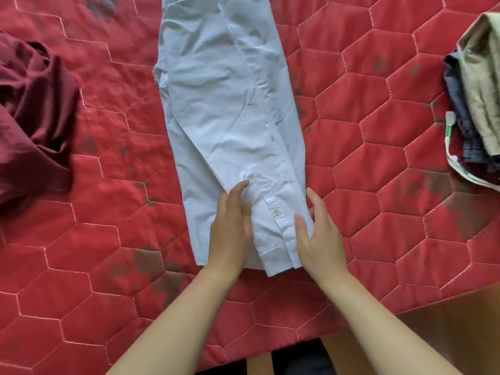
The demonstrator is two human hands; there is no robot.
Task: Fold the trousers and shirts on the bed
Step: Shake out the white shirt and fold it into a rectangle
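Left hand [230, 228] lies flat on the near end of the pale blue shirt [216, 104], fingers [238, 190] straight and a little spread, holding nothing; slightly blurred. Right hand [320, 236] is at the shirt's right edge, fingers straight along it, thumb laid on the cloth. No curl round the fabric that I can make out.

Between the two hands: a sleeve cuff [276, 239] with one button [276, 211], lying on top. Beyond the fingertips the shirt runs away as a long narrow strip on the red quilted bed [378, 131], sides already turned in.

Judged step: smoothing the strip before the crosswise fold. Next move likely calls for a hold on the near hem with both hands, carried toward the far end, with the cuff kept from sliding.

Well left of the fingers is a crumpled maroon garment [35, 117], unfolded. Well right is a stack of folded clothes [479, 85] — cut by the frame edge, count unclear. The shirt's far end is also cut off; collar not seen.
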